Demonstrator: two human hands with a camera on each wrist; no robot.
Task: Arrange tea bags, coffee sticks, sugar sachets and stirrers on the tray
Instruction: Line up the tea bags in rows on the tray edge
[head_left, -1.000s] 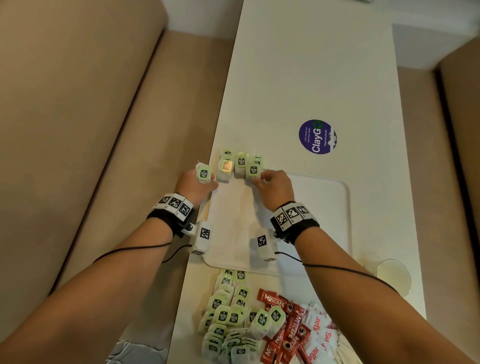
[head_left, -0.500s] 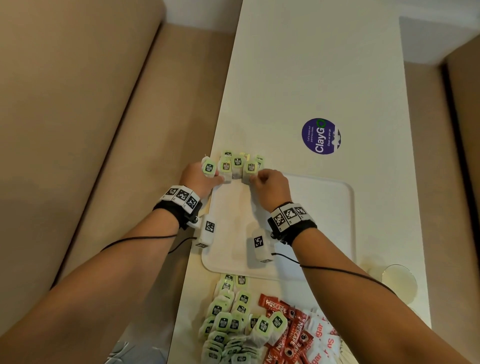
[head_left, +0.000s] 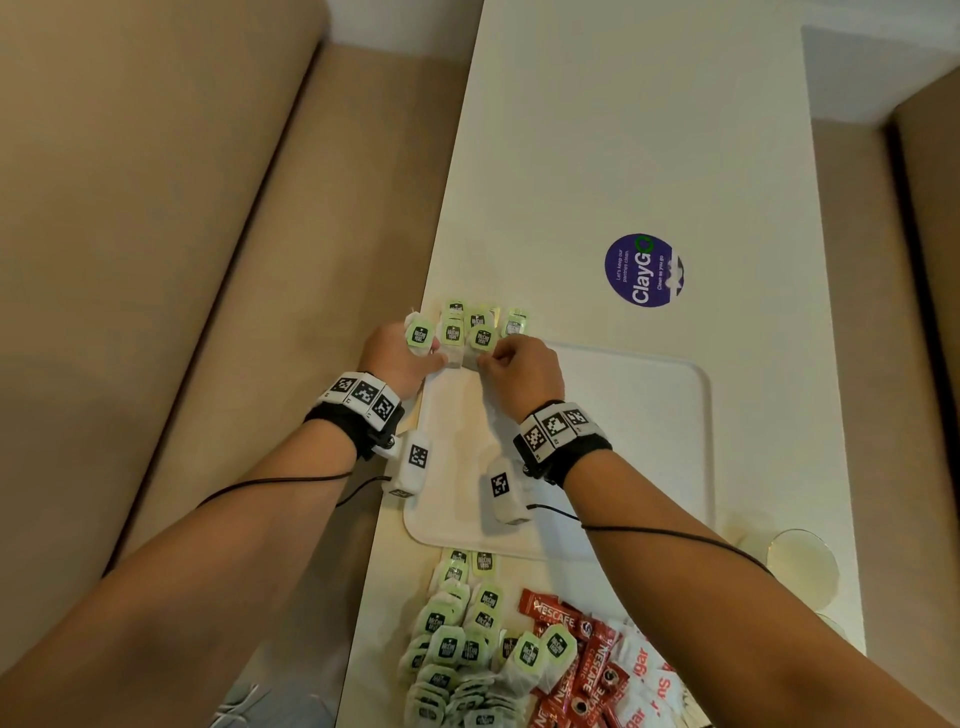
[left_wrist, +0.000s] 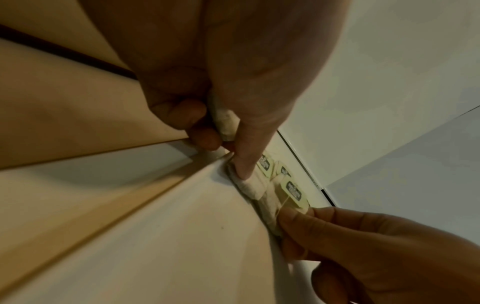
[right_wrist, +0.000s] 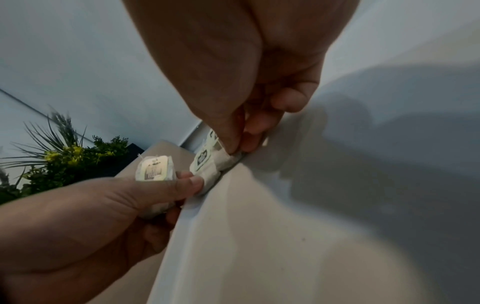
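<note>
A white tray (head_left: 623, 415) lies on the table. Several green-tagged tea bags (head_left: 478, 319) are lined up at its far left corner. My left hand (head_left: 431, 358) holds one tea bag (head_left: 420, 335) in its curled fingers (left_wrist: 202, 139), and its thumb (left_wrist: 244, 164) presses the end bag of the row (left_wrist: 250, 187). My right hand (head_left: 488, 358) pinches another bag in the row (head_left: 480, 340) between thumb and forefinger (right_wrist: 233, 142). The right wrist view shows the left hand's bag (right_wrist: 154, 168) beside the row.
Near me lie a heap of tea bags (head_left: 457, 649), red coffee sticks (head_left: 582, 660) and white sugar sachets (head_left: 644, 686). A purple sticker (head_left: 643, 270) is on the table beyond the tray. A clear round glass (head_left: 802, 566) stands at the right. Beige benches (head_left: 156, 260) flank the table.
Both hands have drawn closer together at the tray's far left corner. The left hand's tea bag has moved right, up against the row, and the row looks tighter.
</note>
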